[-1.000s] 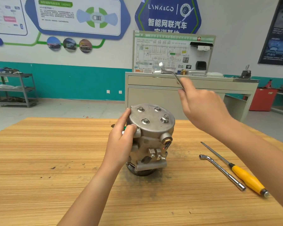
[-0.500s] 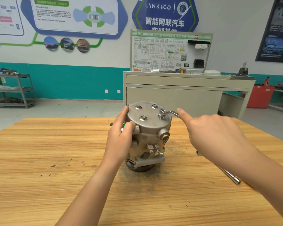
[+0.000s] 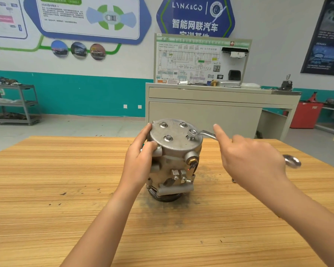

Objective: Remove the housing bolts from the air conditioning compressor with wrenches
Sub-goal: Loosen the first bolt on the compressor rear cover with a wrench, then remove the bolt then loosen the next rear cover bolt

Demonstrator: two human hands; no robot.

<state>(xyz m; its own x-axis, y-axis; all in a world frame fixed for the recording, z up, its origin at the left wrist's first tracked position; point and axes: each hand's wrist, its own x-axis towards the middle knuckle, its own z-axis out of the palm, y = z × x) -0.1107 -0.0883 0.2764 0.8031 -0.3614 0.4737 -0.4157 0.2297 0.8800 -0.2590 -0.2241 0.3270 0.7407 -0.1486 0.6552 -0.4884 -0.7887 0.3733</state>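
While the left hand [image 3: 141, 157] clamps fingers and thumb round the 9 o'clock rim of the squat grey cast-metal air conditioning compressor [image 3: 174, 160], the right hand [image 3: 253, 160], out at 3 o'clock, is wrapped round the handle of a flat silver steel wrench [image 3: 206, 134], with its forefinger [image 3: 219, 132] laid straight along the shank. A second ago that wrench was up in the air above the unit. Now its ring end sits over the hex bolt [image 3: 190, 139] at about 4 o'clock on the round end plate, where it had already landed half a second back, so the reseating looks done and another pull can start. A little thread shows beneath that bolt's head, so I'd say it is partly backed out but not yet free. The other three silver bolts [image 3: 168, 138], at 11, 1 and 7 o'clock, sit down on the plate and look untouched. The compressor stands upright near the far middle of the streaky light-wood table [image 3: 66, 189], so most of the job lies ahead.
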